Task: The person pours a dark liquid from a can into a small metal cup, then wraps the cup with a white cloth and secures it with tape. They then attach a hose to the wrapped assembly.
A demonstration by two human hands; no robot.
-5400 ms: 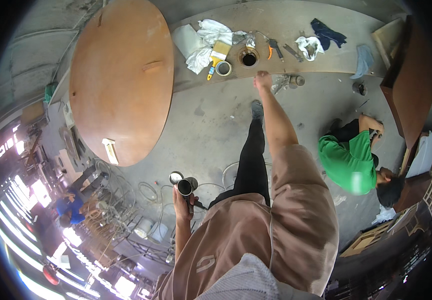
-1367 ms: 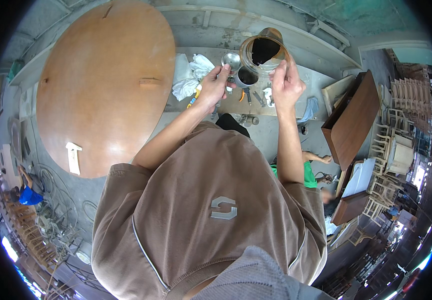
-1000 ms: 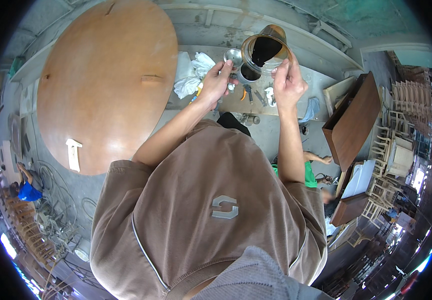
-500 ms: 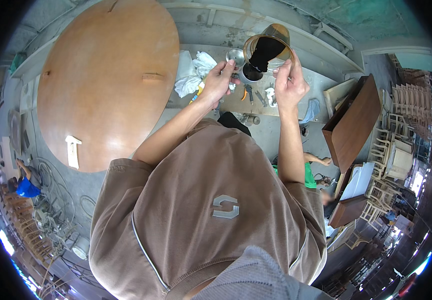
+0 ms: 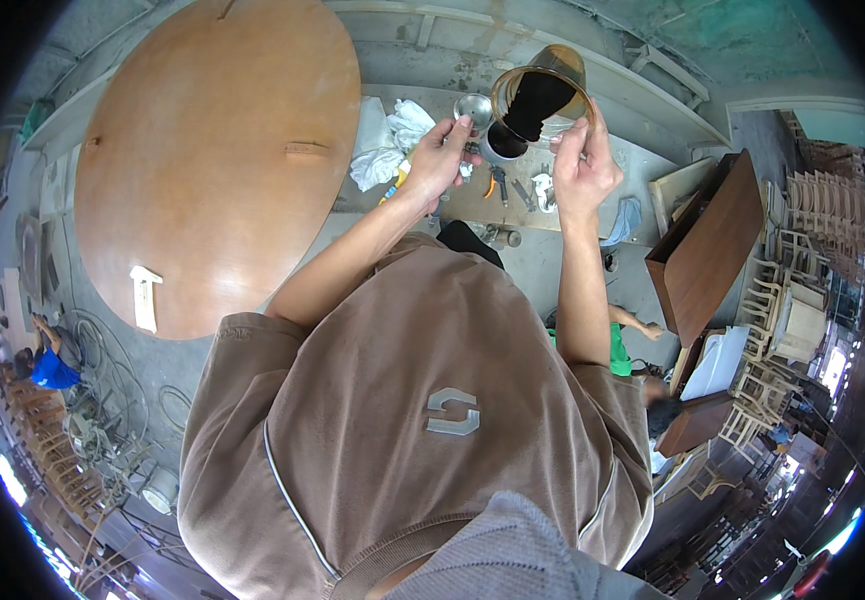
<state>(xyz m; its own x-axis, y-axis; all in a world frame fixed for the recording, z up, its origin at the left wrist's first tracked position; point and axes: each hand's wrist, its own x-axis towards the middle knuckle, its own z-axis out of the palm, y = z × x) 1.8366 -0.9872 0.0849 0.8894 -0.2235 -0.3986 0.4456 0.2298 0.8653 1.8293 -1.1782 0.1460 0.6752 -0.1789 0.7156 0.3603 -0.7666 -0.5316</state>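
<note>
My right hand [image 5: 586,170] grips the rim of a clear, brown-stained plastic cup [image 5: 564,66], which is tilted to the left. Dark liquid [image 5: 537,103] runs down inside it toward a small round pot [image 5: 501,156] just below its lip. That pot has dark liquid inside. The fingers of my left hand [image 5: 436,160] are closed, the thumb against a shallow, round metal lid [image 5: 472,108] beside the pot. Whether these fingers also support the pot is hidden.
A large oval wooden tabletop [image 5: 217,190] fills the left side. White rags [image 5: 382,150], orange-handled pliers [image 5: 495,184] and a blue cloth [image 5: 624,220] lie on the bench ahead. Brown wooden panels [image 5: 709,245] stand at right. Another person [image 5: 620,345] in green is beyond my right arm.
The plastic cup and the pot have shifted very slightly right, with the cup still tilted. Both hands keep their holds. More dark liquid shows in the pot.
</note>
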